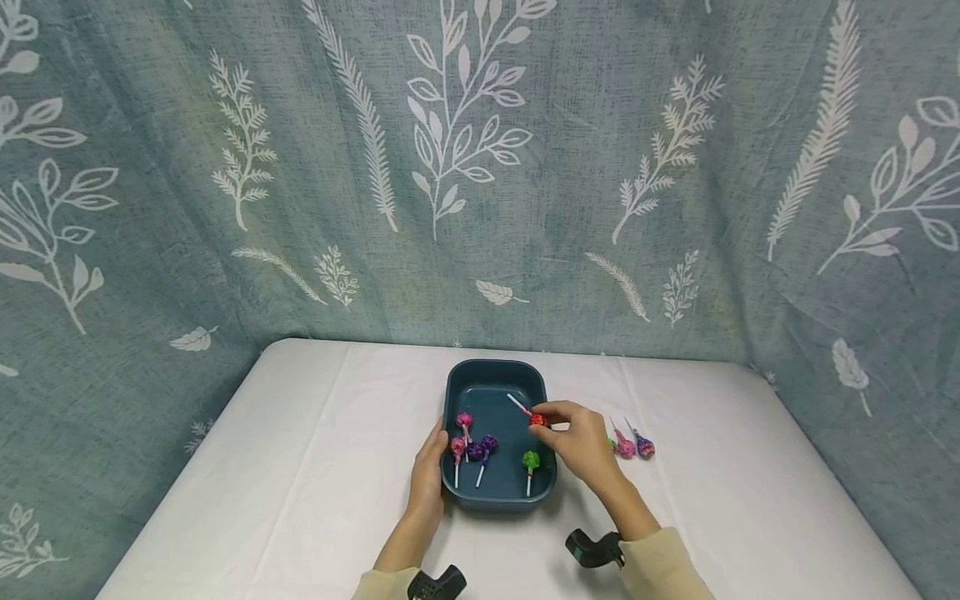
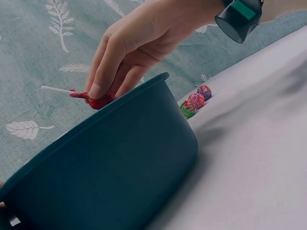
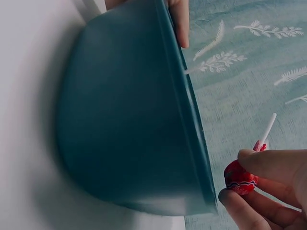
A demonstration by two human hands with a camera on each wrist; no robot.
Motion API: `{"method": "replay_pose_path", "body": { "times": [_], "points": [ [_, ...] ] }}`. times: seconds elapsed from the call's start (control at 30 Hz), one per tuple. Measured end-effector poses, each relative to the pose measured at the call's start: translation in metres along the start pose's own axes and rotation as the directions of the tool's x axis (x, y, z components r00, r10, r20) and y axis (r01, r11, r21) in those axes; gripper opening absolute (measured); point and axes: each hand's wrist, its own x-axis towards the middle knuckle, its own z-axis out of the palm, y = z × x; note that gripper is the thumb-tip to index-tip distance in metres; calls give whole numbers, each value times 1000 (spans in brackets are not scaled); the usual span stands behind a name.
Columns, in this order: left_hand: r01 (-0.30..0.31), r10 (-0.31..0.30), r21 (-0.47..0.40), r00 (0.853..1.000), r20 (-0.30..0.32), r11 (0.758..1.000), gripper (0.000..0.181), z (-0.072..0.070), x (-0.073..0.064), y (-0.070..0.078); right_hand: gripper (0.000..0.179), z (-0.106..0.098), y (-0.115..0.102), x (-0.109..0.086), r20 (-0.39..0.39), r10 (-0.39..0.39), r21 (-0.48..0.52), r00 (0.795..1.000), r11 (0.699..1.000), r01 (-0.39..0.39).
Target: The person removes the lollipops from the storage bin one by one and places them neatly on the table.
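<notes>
My right hand (image 1: 573,437) pinches a red-wrapped lollipop (image 3: 241,178) by its candy head between thumb and fingers. It is over the right side of a dark blue plastic bin (image 1: 498,503), and the white stick points up and left in the head view. At the bin's left side, my left hand (image 1: 429,475) holds the wall at the rim. Inside lie pink lollipops (image 1: 458,447) and purple lollipops (image 1: 489,442) grouped on the left. A green lollipop (image 1: 531,460) sits at the near right corner.
On the white-covered table (image 1: 315,467), right of the bin, lie a pink lollipop (image 1: 625,448), a purple lollipop (image 1: 645,448) and a green one (image 2: 189,109) partly hidden by my right hand in the head view. A leaf-patterned curtain (image 1: 480,275) hangs behind and along both sides.
</notes>
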Motion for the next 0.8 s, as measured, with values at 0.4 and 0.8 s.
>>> {"method": "replay_pose_path", "body": {
  "times": [0.4, 0.8],
  "points": [
    [4, -4, 2, 1000, -3, 1000, 49, -1, 0, 1, 25, -24, 15, -4, -113, 26, -53, 993, 998, -32],
    [19, -18, 23, 1000, -16, 1000, 50, 0, 3, 0, 25, -43, 29, -11, -141, 133, -65, 981, 988, -143]
  ]
}}
